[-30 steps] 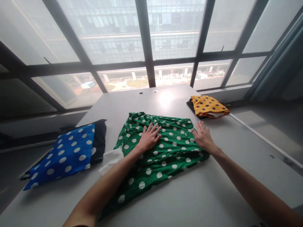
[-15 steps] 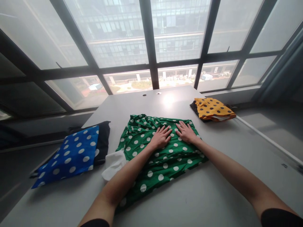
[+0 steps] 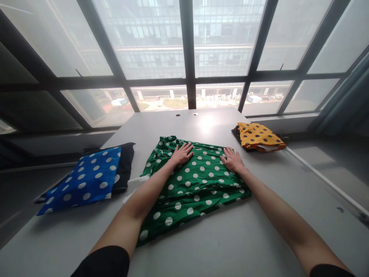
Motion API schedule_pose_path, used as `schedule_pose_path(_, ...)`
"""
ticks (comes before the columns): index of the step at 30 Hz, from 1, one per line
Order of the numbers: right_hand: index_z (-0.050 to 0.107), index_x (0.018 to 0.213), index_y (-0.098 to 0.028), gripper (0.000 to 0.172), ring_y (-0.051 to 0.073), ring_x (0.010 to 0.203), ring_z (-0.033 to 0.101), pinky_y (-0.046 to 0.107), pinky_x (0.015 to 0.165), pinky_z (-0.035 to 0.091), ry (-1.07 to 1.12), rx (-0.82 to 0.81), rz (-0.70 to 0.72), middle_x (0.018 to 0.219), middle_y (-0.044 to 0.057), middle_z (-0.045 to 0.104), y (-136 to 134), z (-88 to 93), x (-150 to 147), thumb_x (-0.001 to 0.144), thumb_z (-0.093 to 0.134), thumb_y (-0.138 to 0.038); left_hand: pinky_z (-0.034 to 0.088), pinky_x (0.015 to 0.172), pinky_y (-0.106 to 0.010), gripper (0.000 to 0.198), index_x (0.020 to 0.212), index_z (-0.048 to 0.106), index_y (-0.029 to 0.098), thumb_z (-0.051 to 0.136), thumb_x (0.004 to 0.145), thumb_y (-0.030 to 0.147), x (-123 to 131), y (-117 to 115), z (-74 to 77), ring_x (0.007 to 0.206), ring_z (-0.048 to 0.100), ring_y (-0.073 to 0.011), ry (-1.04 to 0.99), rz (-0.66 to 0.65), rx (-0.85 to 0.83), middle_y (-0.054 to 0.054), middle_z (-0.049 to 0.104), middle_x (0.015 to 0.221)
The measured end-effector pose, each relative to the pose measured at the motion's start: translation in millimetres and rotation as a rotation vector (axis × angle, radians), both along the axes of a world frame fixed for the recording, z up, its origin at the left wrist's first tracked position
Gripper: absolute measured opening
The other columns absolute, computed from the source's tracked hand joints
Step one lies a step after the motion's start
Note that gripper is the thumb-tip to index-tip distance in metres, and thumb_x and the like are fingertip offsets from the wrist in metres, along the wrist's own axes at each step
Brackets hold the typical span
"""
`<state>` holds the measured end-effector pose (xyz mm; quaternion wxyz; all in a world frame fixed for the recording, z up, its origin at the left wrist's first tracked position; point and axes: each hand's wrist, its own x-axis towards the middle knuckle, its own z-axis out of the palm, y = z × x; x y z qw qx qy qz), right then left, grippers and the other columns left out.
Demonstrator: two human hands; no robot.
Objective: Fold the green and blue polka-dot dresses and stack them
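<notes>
A green garment with white polka dots (image 3: 198, 181) lies spread on the white table, wrinkled and bunched near its far left corner. My left hand (image 3: 182, 154) rests flat on its upper left part, fingers spread over the cloth. On its upper right side lies my right hand (image 3: 233, 160), also flat with fingers apart. A piece of white cloth (image 3: 135, 185) sticks out from the garment's left side, partly hidden behind my left forearm.
Blue polka-dot cloth (image 3: 95, 173) lies over black fabric (image 3: 127, 165) at the left table edge. A folded yellow cloth with dark dots (image 3: 259, 135) sits at the right edge. The table (image 3: 230, 238) reaches toward large windows (image 3: 219, 42); two round holes are near its far end.
My hands have moved apart: the left slid left and away across the green cloth, the right slightly right. The cloth between them looks flatter. The view has shifted a little.
</notes>
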<state>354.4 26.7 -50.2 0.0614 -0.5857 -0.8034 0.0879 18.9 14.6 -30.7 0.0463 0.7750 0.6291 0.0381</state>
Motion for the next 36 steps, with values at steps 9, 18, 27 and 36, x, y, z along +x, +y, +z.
schedule_pose_path(9, 0.023, 0.168, -0.013, 0.073, 0.023, 0.162, 0.011, 0.052, 0.13, 0.007, -0.01, 0.014, -0.011, 0.175, 0.01, 0.014, 1, -2.8, -1, 0.106, 0.023, -0.054, 0.02, 0.123, -0.066, 0.06, 0.163, 0.037, 0.024, 0.024, 0.109, 0.048, -87, 26, 23.3, 0.158, 0.024, -0.035, 0.031, 0.211, 0.026, -0.01, 0.032, 0.17)
schedule_pose_path(18, 0.022, 0.168, -0.014, 0.073, 0.022, 0.162, 0.009, 0.051, 0.13, 0.006, -0.041, 0.009, -0.018, 0.175, 0.007, 0.012, 2, -4.8, -1, 0.107, 0.022, -0.053, 0.014, 0.129, -0.054, 0.066, 0.165, 0.035, 0.023, 0.028, 0.108, 0.056, -26, -44, 3.9, 0.16, 0.021, -0.0295, 0.023, -0.09, 0.112, -0.007, 0.03, 0.171)
schedule_pose_path(27, 0.022, 0.168, -0.013, 0.074, 0.023, 0.162, 0.01, 0.053, 0.13, 0.007, -0.029, 0.008, -0.006, 0.175, 0.008, 0.014, 0, -4.5, 1, 0.106, 0.022, -0.054, 0.017, 0.127, -0.054, 0.068, 0.166, 0.031, 0.018, 0.026, 0.108, 0.055, -102, -79, 0.8, 0.161, 0.017, -0.0292, 0.06, 0.284, -0.009, -0.012, 0.02, 0.174)
schedule_pose_path(36, 0.017, 0.168, -0.007, 0.071, 0.031, 0.161, 0.009, 0.063, 0.126, 0.006, -0.039, 0.175, 0.005, 0.173, 0.017, 0.015, -33, 17.8, -39, 0.105, 0.031, -0.037, 0.019, 0.128, -0.057, 0.066, 0.164, 0.035, 0.012, 0.031, 0.108, 0.048, -19, -121, 34.4, 0.16, 0.022, -0.0305, 0.082, 0.12, 0.133, -0.014, 0.031, 0.17)
